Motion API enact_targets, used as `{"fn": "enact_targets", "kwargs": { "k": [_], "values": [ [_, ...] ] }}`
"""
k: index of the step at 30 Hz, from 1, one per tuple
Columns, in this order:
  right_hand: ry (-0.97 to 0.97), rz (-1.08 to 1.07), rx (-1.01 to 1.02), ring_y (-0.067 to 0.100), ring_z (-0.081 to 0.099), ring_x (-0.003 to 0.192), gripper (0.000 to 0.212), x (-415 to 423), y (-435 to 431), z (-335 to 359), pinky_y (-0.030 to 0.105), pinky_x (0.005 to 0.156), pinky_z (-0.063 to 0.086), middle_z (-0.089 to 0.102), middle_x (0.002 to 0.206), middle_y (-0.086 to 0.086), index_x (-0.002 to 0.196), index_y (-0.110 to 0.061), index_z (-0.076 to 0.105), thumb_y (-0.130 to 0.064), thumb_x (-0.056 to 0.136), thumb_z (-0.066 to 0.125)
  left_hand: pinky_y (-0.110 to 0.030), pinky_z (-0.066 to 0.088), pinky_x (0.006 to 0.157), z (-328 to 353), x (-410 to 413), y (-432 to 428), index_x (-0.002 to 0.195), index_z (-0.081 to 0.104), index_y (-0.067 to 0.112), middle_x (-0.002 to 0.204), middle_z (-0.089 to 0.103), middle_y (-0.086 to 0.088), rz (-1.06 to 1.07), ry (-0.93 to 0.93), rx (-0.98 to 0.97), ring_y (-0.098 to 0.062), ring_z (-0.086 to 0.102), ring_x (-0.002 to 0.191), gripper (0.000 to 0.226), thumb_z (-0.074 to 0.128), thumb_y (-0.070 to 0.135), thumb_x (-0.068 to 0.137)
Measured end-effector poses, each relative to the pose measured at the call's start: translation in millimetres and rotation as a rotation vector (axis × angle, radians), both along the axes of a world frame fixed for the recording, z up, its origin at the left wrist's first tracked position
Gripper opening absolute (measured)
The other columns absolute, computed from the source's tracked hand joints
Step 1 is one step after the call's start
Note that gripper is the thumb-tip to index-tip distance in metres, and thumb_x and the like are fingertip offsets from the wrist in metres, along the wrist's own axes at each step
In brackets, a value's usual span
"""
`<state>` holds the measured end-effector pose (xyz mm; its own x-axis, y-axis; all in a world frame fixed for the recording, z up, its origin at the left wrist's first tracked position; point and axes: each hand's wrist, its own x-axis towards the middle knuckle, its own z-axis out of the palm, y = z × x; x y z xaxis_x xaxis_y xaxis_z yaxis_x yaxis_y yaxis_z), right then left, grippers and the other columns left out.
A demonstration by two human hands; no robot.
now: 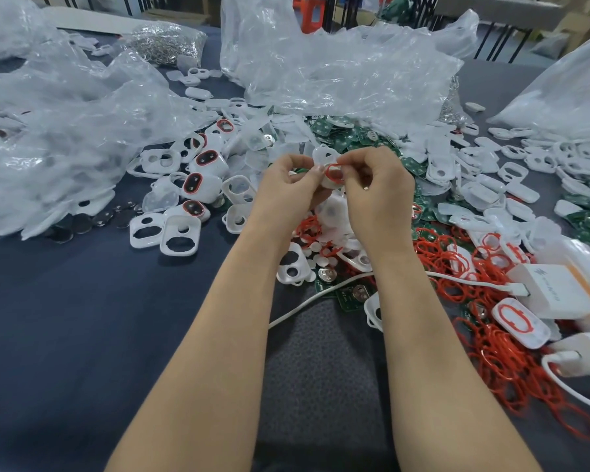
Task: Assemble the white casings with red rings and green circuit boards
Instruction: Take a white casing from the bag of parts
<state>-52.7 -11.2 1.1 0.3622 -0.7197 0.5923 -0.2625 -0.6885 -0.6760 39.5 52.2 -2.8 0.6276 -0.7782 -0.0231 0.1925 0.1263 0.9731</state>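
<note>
The left hand (288, 185) and right hand (377, 185) hide parts of the held white casing (322, 154) and red ring (327, 172).

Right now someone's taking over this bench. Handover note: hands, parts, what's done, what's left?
Left hand grips a white casing above the pile. Right hand pinches a red ring against that casing; seating looks unfinished.
Stock: loose red rings at right, green circuit boards beyond the hands, empty casings at left.
Done: a few ringed casings lie left of the hands; whether they hold boards, cannot tell.
Left: seat this ring, fit a board, then work through the piles.
</note>
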Motion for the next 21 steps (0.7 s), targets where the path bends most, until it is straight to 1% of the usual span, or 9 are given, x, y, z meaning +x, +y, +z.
{"fn": "enact_targets", "kwargs": {
  "k": [2, 4, 6, 9, 11, 14, 17, 19, 21],
  "values": [
    [0.002, 0.001, 0.02, 0.022, 0.063, 0.088, 0.014, -0.2, -0.3, 0.1, 0.034, 0.081, 0.052, 0.063, 0.094, 0.007, 0.093, -0.003, 0.07, 0.0, 0.089, 0.057, -0.03, 0.056, 0.083, -0.4, 0.5, 0.5, 0.095, 0.055, 0.016, 0.072, 0.074, 0.003, -0.003, -0.034, 0.016, -0.012, 0.069, 0.074, 0.003, 0.057, 0.014, 0.096],
    [0.014, 0.007, 0.042, 0.022, 0.064, 0.089, 0.014, -0.5, -0.8, 0.2, 0.035, 0.082, 0.052, 0.064, 0.095, 0.008, 0.093, -0.003, 0.07, 0.0, 0.089, 0.057, -0.033, 0.056, 0.085, -0.5, 1.1, 0.7, 0.096, 0.055, 0.017, 0.077, 0.074, 0.001, -0.006, -0.056, 0.033, -0.012, 0.07, 0.076, 0.003, 0.056, 0.014, 0.097],
    [0.023, 0.016, 0.058, 0.02, 0.063, 0.088, 0.014, -1.3, -1.2, 0.8, 0.03, 0.082, 0.052, 0.065, 0.095, 0.008, 0.093, -0.004, 0.07, 0.0, 0.089, 0.057, -0.036, 0.057, 0.086, -0.5, 1.0, 0.4, 0.094, 0.054, 0.017, 0.079, 0.072, -0.001, 0.003, -0.076, 0.053, -0.012, 0.07, 0.075, 0.005, 0.055, 0.014, 0.097],
    [0.041, 0.011, 0.044, 0.015, 0.06, 0.084, 0.015, -2.5, -2.3, 1.7, 0.02, 0.077, 0.049, 0.065, 0.094, 0.008, 0.093, -0.006, 0.07, 0.0, 0.089, 0.057, -0.04, 0.056, 0.087, -0.9, -0.4, -0.4, 0.092, 0.055, 0.016, 0.077, 0.071, -0.002, 0.011, -0.105, 0.077, -0.016, 0.068, 0.077, 0.007, 0.055, 0.012, 0.097],
    [0.055, 0.013, 0.041, 0.015, 0.06, 0.083, 0.015, -2.5, -2.5, 1.7, 0.018, 0.076, 0.048, 0.065, 0.093, 0.007, 0.092, -0.006, 0.07, 0.0, 0.089, 0.057, -0.039, 0.056, 0.087, -0.9, -0.5, -0.5, 0.092, 0.055, 0.017, 0.077, 0.071, -0.001, 0.013, -0.109, 0.079, -0.016, 0.068, 0.078, 0.007, 0.055, 0.012, 0.097],
    [0.06, 0.012, 0.051, 0.019, 0.063, 0.087, 0.015, -2.1, -3.1, 1.4, 0.026, 0.08, 0.051, 0.064, 0.094, 0.007, 0.093, -0.006, 0.07, 0.0, 0.089, 0.057, -0.036, 0.057, 0.086, -0.9, 0.3, -0.7, 0.092, 0.056, 0.017, 0.08, 0.072, -0.002, 0.017, -0.114, 0.077, -0.013, 0.068, 0.076, 0.007, 0.055, 0.013, 0.097],
    [0.064, 0.005, 0.055, 0.02, 0.063, 0.087, 0.015, -1.3, -3.1, 1.2, 0.029, 0.081, 0.052, 0.065, 0.095, 0.008, 0.092, -0.006, 0.07, 0.0, 0.089, 0.057, -0.034, 0.057, 0.085, -1.6, 0.8, -1.0, 0.094, 0.056, 0.016, 0.084, 0.073, -0.005, 0.018, -0.126, 0.076, -0.016, 0.07, 0.081, 0.003, 0.055, 0.015, 0.097],
    [0.078, 0.006, 0.041, 0.018, 0.062, 0.085, 0.016, -0.3, -2.1, 0.7, 0.027, 0.08, 0.051, 0.064, 0.094, 0.007, 0.092, -0.006, 0.071, 0.001, 0.088, 0.057, -0.029, 0.057, 0.08, -1.9, 1.5, -0.6, 0.095, 0.056, 0.015, 0.08, 0.074, -0.002, 0.014, -0.136, 0.072, -0.017, 0.07, 0.08, 0.004, 0.058, 0.018, 0.096],
    [0.09, 0.001, 0.024, 0.014, 0.058, 0.082, 0.017, 0.6, -1.0, 0.5, 0.02, 0.077, 0.047, 0.063, 0.093, 0.006, 0.092, -0.005, 0.071, 0.002, 0.088, 0.056, -0.026, 0.056, 0.075, -1.9, 2.0, 0.1, 0.095, 0.055, 0.016, 0.076, 0.074, 0.001, 0.004, -0.152, 0.071, -0.016, 0.068, 0.077, 0.008, 0.063, 0.018, 0.093]
  ]
}}
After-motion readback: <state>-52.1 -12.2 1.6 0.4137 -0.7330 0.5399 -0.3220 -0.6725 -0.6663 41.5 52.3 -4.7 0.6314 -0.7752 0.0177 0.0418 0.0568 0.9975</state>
